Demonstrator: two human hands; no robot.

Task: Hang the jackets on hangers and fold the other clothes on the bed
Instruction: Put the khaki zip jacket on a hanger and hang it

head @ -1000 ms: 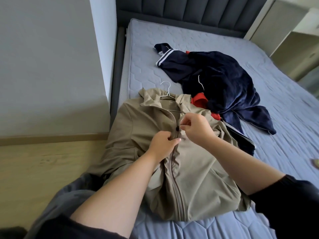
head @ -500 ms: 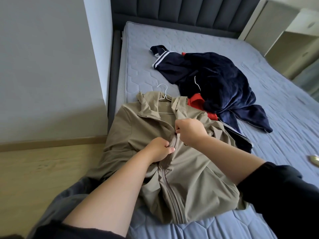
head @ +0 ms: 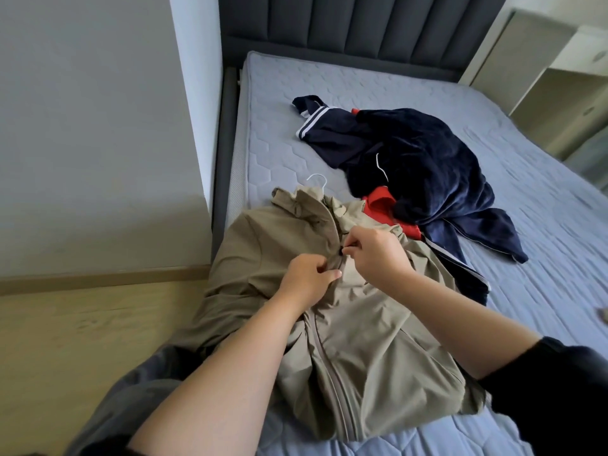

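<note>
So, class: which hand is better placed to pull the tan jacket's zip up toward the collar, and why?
Probably the right hand: it pinches the zip pull, with the collar just beyond. The left hand grips the tan jacket below, steadying it.

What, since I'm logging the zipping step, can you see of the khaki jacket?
The khaki jacket lies front up on the mattress near its left edge: thin, wrinkled fabric, collar around a white hanger hook. Its zipper is closed up to the hands. The left hand grips fabric beside it; the right hand pinches the zip pull. A red garment touches its shoulder.
</note>
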